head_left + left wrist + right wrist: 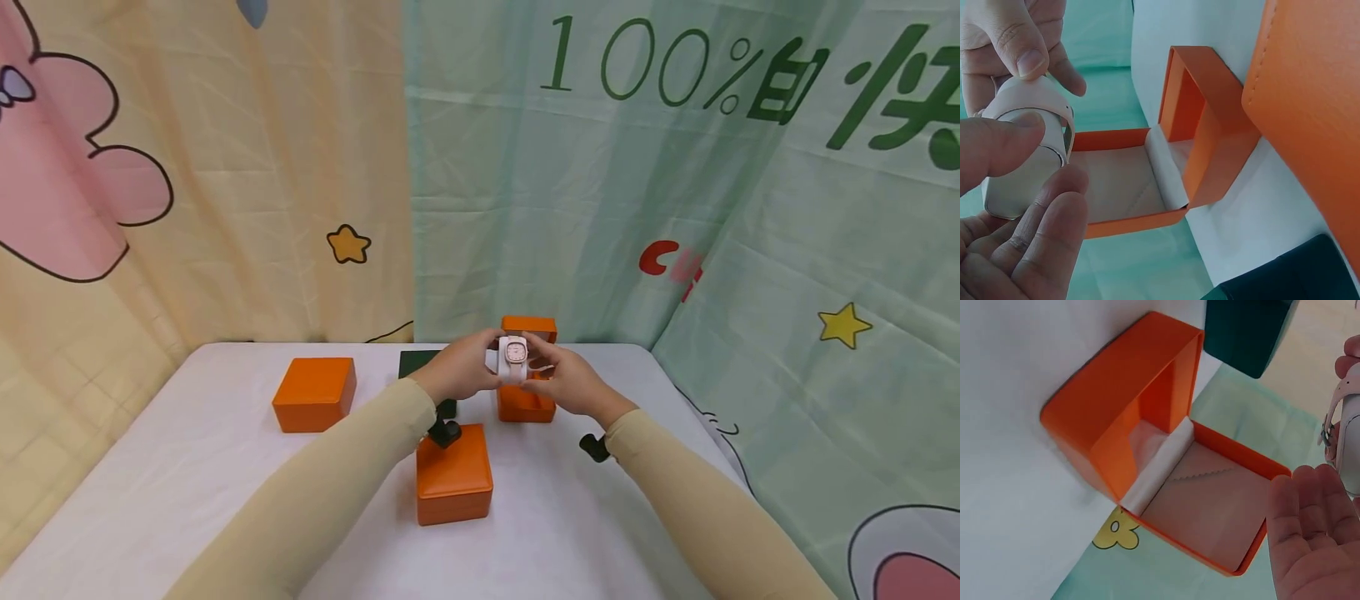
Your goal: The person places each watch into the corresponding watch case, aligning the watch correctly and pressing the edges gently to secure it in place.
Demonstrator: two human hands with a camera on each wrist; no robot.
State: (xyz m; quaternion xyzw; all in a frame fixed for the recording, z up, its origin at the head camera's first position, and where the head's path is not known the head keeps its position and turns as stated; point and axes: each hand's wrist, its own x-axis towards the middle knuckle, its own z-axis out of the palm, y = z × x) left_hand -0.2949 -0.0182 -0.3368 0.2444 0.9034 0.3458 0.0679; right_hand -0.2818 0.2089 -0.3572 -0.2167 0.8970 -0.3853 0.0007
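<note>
Left hand (459, 372) gripped the watch cushion (1022, 156) from its side, thumb across the white pad and fingers curled under it. Right hand (567, 382) held the same piece from the other side; thumb and fingers pinched the top of it per the left wrist view. The right wrist view showed only that hand's palm and fingertips, so exact finger contact on that side couldn't be confirmed there.

Watch (515, 353): pink strap, squarish pale dial facing the head camera, wrapped round the white cushion. Strap buckle visible at the edge of the right wrist view. Watch sat raised between both hands, directly above the open orange box (527, 404), not touching it.

Open box: lid (529, 327) stood upright behind the hands, hinge side away from the person. Base interior had a pale lining, with a white strip at the hinge, nothing seated in it.

Closed orange box (453, 475) lay nearer the person, just below the left forearm. Second closed orange box (315, 393) sat off to the left, well apart. Dark green box (416, 363) lay behind the left hand, partly hidden.

All on a white table (225, 467). Printed cartoon curtains (600, 192) hung behind it.
</note>
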